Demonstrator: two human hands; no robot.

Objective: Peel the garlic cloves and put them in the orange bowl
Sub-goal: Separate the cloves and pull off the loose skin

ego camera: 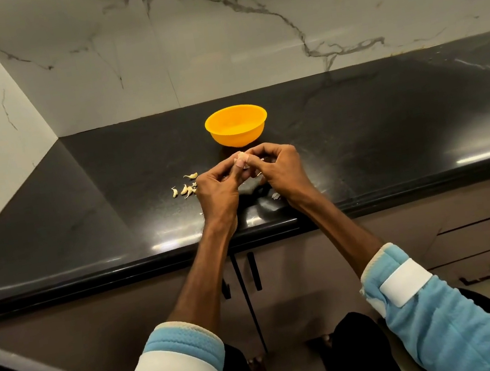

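Peeling is underway: both hands point(246, 172) pinch one garlic clove point(241, 159) near the orange bowl point(236, 125); next, strip its skin.

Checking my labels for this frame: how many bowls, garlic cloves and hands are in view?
orange bowl: 1
garlic clove pinched between left hand and right hand: 1
loose cloves on the countertop: 4 visible; the left hand may hide more
hands: 2
Total: 8
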